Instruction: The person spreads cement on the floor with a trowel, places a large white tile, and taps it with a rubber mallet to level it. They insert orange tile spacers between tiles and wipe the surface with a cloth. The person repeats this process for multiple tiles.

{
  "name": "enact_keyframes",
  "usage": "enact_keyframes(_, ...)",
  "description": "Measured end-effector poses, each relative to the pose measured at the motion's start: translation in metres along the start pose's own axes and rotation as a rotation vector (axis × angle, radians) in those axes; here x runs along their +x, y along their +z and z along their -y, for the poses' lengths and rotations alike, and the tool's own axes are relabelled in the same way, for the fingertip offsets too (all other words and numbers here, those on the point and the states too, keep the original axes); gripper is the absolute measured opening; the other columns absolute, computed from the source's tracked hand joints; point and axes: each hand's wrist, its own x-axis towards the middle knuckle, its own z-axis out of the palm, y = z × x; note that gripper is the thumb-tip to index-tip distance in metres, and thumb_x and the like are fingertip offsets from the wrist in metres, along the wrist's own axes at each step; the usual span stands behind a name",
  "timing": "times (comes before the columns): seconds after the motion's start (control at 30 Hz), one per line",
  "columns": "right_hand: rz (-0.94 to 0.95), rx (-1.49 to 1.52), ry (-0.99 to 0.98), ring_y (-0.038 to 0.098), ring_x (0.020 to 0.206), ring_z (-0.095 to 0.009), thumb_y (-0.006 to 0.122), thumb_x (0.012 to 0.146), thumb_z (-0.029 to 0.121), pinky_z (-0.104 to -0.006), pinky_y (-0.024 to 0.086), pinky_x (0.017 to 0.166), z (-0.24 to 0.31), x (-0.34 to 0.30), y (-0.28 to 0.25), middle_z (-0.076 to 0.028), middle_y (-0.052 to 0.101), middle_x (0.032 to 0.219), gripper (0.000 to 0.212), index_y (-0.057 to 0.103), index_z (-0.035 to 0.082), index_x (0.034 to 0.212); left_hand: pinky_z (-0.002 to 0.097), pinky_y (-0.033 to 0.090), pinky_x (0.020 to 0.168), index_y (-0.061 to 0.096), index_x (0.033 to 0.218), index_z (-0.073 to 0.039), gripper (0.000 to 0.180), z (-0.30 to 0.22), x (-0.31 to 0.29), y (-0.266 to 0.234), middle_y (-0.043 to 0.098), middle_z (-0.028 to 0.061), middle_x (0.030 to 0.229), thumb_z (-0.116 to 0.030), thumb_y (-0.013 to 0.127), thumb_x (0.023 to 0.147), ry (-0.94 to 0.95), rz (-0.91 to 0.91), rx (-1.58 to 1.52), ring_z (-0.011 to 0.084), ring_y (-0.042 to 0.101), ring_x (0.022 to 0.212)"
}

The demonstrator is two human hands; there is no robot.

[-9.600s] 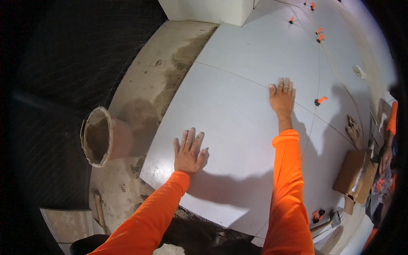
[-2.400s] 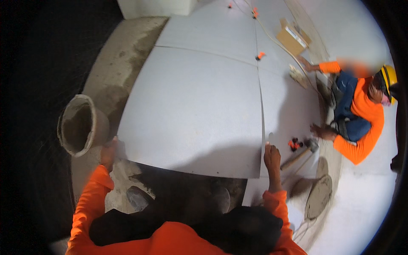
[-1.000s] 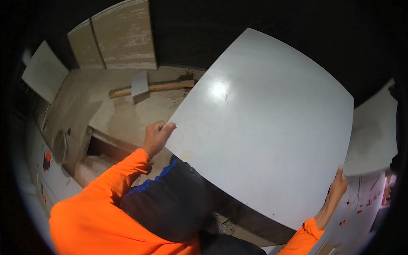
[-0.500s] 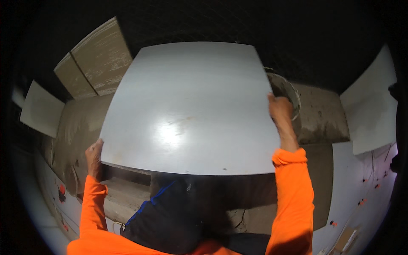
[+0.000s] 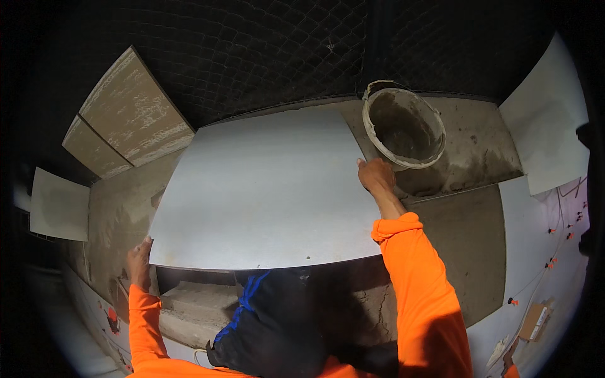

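– Where's the big pale-grey rectangular tile (image 5: 265, 189)?
– In front of the person, its near edge over the knees. Its far edge reaches toward the foot of the dark mesh netting (image 5: 271, 50); whether that edge touches the concrete floor (image 5: 466, 135), I can't tell.
– And the hands?
– The left hand (image 5: 138, 261) is curled round the near left corner, thumb uppermost. The right hand (image 5: 378, 176) is closed over the right edge. Both hold the tile, but most of the left fingers and the right fingertips are hidden, so I can't say how far they reach underneath.
– What else is hard to see?
– The space below the tile is mostly shadow, with the legs in black trousers (image 5: 277, 327) lost in it. A co-worker's hand (image 5: 508, 354) is small and cut off at the lower right.
– Any containers?
– A round bucket with a pale, crusted rim (image 5: 392, 156) sits just beyond the right hand. Brown, wet-looking residue coats its inside; the depth at the bottom is unclear. Near the co-worker's hand lies a small brown cardboard box (image 5: 535, 320), its contents too small to make out.
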Motion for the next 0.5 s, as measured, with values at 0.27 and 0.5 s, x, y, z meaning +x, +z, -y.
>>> enact_keyframes(0.27,0.059,-0.165,-0.129,0.073,0.113,-0.044,0.065,0.105,0.044,-0.0498,0.059,0.095,0.030,0.019,-0.032,-0.031,0.071,0.130,0.056,0.071,-0.008,0.125,0.0323,0.037,0.058,0.075,0.111,0.000,0.046,0.001,0.056,-0.017,0.070,0.0038,0.092,-0.044,0.067,0.099,-0.161,-0.095,0.342,0.0152,0.054,0.072)
enact_keyframes(0.5,0.287,0.125,-0.471,0.066,0.095,-0.024,0.062,0.105,0.042,-0.0360,0.052,0.077,0.094,0.044,-0.140,-0.017,0.070,0.110,0.051,0.069,-0.006,0.120,0.0291,0.029,0.048,0.060,0.092,-0.020,0.050,-0.123,0.153,-0.050,0.053,-0.0030,0.067,-0.069,0.052,0.098,0.179,-0.126,-0.065,0.0100,0.042,0.051)
